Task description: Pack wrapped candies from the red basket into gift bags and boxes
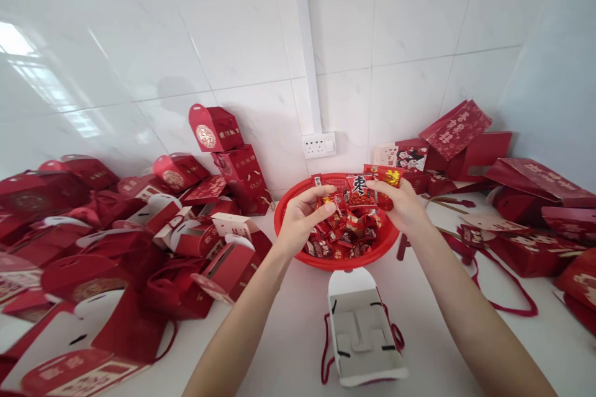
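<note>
My left hand [300, 220] reaches over the left side of a red plastic basket [282, 214], its thumb and fingers closed on a small red-and-gold wrapped candy [331, 200]. On the other side, my right hand [401, 203] grips candy packets: a clear-and-red one with a large black character [359, 189] and a red one with gold lettering [386, 175]. Below both hands, many red wrapped candies [342, 239] fill the basket. In front of it stands an opened box [363, 329], white inside, with dark red cords at its sides and no contents visible.
Many red gift boxes [116, 254] crowd the left of the white table, some open. Three boxes are stacked [239, 161] by the tiled wall. More red boxes [526, 242] and a loose cord [512, 309] lie at right. A socket [319, 145] is behind the basket.
</note>
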Motion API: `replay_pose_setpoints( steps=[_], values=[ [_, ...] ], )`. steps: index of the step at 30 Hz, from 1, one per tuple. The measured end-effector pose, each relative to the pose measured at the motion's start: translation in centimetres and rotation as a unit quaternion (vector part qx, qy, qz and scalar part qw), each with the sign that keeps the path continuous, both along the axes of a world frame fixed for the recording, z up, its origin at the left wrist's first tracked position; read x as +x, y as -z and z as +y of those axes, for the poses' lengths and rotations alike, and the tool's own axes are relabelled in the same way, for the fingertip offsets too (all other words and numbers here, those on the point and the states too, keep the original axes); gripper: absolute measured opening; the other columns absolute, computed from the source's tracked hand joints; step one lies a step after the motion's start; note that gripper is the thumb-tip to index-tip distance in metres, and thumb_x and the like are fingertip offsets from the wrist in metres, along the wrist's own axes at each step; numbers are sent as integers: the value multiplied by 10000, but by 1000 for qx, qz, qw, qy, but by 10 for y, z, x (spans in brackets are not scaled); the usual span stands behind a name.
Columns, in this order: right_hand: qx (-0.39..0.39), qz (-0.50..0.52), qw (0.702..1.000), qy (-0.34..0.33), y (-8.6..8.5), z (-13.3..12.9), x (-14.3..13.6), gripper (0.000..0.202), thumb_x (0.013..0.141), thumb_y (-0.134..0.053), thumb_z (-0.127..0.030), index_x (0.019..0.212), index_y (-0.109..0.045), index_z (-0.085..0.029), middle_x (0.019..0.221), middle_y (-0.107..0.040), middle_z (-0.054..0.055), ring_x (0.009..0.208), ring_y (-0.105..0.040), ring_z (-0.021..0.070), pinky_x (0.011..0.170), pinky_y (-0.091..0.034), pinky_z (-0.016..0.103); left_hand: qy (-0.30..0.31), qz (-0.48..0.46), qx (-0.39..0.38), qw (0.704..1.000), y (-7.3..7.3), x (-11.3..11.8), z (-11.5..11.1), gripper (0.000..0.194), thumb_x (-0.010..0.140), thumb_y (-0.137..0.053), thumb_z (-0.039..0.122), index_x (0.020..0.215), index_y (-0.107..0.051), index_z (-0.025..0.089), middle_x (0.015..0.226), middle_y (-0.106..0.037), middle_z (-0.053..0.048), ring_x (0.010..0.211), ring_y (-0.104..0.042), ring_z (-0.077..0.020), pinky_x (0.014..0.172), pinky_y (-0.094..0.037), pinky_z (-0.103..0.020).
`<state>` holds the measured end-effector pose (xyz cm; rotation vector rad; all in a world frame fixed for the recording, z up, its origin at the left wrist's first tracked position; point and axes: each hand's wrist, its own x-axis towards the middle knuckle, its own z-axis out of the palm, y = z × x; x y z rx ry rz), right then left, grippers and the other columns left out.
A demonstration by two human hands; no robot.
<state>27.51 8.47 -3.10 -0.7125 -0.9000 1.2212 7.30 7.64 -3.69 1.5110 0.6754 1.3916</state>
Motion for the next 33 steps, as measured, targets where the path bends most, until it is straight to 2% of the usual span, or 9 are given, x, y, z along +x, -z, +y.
replay_pose_setpoints(
  steps=[3, 7, 11, 14, 20, 26, 29, 33],
  values=[
    [30, -26, 999, -24, -16, -25, -4, 366, 523, -951, -325, 810, -760, -199, 778, -786, 34, 786, -758, 275, 779, -619, 404, 32, -67, -52, 996, -6, -5, -27, 368, 733, -874, 373, 1051, -789, 209, 840, -701, -20, 671, -558, -92, 634, -460, -214],
    [36, -58, 997, -21, -29, -55, -7, 340, 549, -936, -331, 814, -771, -197, 780, -787, 45, 758, -756, 262, 750, -622, 379, 85, -131, -105, 982, -13, -10, -52, 355, 665, -912, 356, 945, -782, 180, 826, -682, -26, 566, -477, -55, 539, -374, -201],
    [28, -56, 997, -39, -34, -77, -3, 315, 520, -919, -269, 794, -776, -210, 770, -790, 32, 710, -749, 243, 678, -621, 343, 39, -165, -124, 978, -19, -10, -70, 341, 608, -946, 328, 821, -736, 164, 679, -577, 25, 535, -431, -41, 503, -316, -175],
    [19, -56, 995, -86, -32, -87, 0, 328, 550, -905, -262, 851, -779, -234, 818, -802, 29, 753, -763, 254, 710, -634, 363, 8, -187, -126, 974, -23, -8, -80, 354, 609, -944, 339, 772, -684, 163, 675, -553, 40, 535, -406, -32, 508, -318, -165],
    [3, -74, 973, -220, -18, -94, -11, 269, 717, -809, -416, 910, -773, -232, 990, -811, 95, 967, -769, 327, 885, -624, 477, -31, -194, -102, 975, -30, -11, -90, 421, 603, -925, 422, 673, -598, 166, 542, -449, 65, 487, -355, -41, 457, -224, -185],
    [9, -72, 969, -238, -11, -104, -36, 249, 744, -762, -458, 890, -780, -257, 1029, -809, 84, 1053, -752, 319, 962, -604, 474, -66, -196, -89, 974, -30, -15, -91, 391, 601, -911, 435, 719, -653, 167, 527, -455, 66, 477, -328, -39, 459, -216, -194],
    [23, -69, 969, -236, -9, -106, -39, 254, 775, -739, -487, 897, -781, -269, 1045, -808, 77, 1073, -748, 312, 976, -601, 473, -54, -191, -105, 974, -31, -17, -93, 393, 602, -904, 438, 763, -659, 177, 521, -460, 68, 471, -350, -44, 454, -215, -196],
    [24, -83, 972, -220, -7, -106, -38, 283, 812, -714, -492, 974, -779, -269, 1048, -805, 84, 1106, -737, 319, 999, -592, 484, -23, -166, -123, 978, -31, -22, -93, 377, 675, -836, 490, 705, -625, 179, 482, -454, 49, 460, -362, -65, 443, -171, -218]
  ],
)
